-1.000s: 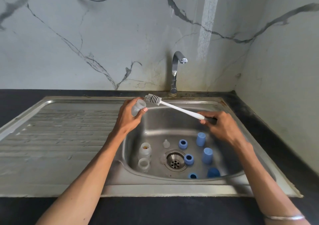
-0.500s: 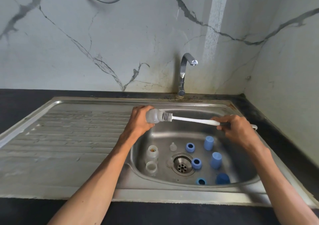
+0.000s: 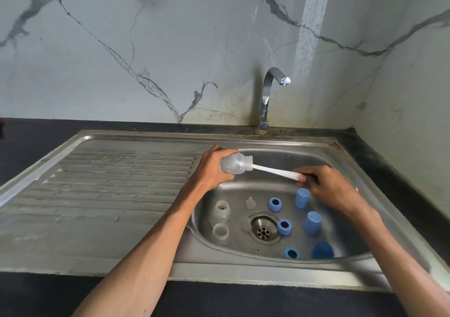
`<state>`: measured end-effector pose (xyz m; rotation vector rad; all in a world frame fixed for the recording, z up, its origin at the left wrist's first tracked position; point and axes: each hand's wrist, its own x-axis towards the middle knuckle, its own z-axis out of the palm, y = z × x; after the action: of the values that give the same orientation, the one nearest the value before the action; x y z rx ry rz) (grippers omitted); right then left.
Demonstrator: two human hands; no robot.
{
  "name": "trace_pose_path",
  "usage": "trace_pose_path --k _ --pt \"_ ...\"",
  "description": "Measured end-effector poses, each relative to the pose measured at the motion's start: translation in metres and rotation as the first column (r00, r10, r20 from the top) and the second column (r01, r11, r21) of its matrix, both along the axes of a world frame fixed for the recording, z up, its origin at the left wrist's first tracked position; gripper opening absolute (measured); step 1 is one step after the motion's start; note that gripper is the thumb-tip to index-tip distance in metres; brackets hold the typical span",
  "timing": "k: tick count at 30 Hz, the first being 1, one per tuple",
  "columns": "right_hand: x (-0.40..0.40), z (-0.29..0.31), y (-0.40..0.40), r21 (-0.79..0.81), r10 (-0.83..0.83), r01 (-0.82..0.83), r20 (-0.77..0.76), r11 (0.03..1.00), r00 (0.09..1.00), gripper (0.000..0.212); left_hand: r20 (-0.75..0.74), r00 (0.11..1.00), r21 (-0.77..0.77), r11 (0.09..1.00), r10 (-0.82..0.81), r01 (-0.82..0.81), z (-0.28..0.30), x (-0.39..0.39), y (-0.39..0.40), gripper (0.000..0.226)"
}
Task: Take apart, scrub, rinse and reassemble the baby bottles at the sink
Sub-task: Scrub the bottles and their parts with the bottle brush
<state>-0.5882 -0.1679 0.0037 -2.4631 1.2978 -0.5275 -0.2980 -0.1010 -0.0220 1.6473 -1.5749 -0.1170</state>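
1. Your left hand (image 3: 214, 168) grips a clear baby bottle (image 3: 235, 163) just left of the frame's centre, above the back-left rim of the sink (image 3: 243, 271); its fingers curl round the base end.
2. The bottle lies nearly level, long axis running left to right, and its threaded mouth points right, toward your other hand.
3. Your right hand (image 3: 326, 187), right of centre, pinches the white handle of the bottle brush (image 3: 275, 171); the handle slopes slightly down to the right, and its head is inside the bottle.
4. In the basin below, two more clear bottles (image 3: 221, 210) stand upright at the left.
5. Two clear teats (image 3: 250, 202) sit near the drain (image 3: 263, 229).
6. Blue collar rings (image 3: 275, 204) and blue caps (image 3: 302, 198) are spread across the right half of the basin.
7. The tap (image 3: 267, 97) rises at the upper middle, its spout turned right.
8. The dark bench (image 3: 219, 299) runs along the bottom of the frame.
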Motion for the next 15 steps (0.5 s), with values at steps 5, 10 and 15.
trace_pose_path --k 5,10,15 --pt "-0.008 0.009 -0.002 -0.255 0.009 0.064 0.273 0.965 0.962 0.040 -0.153 0.984 0.062 0.993 -0.093 0.103 0.001 -0.005 -0.001 0.059" --pt "-0.013 0.006 -0.010 -0.317 0.041 0.052 0.281 0.947 0.959 0.040 -0.240 0.970 0.117 0.991 -0.035 0.065 0.004 -0.001 -0.003 0.064" --pt "-0.005 -0.002 0.003 -0.140 -0.050 0.062 0.089 0.988 0.995 0.035 -0.179 0.983 0.030 0.998 -0.042 0.048 0.004 0.001 -0.001 0.064"
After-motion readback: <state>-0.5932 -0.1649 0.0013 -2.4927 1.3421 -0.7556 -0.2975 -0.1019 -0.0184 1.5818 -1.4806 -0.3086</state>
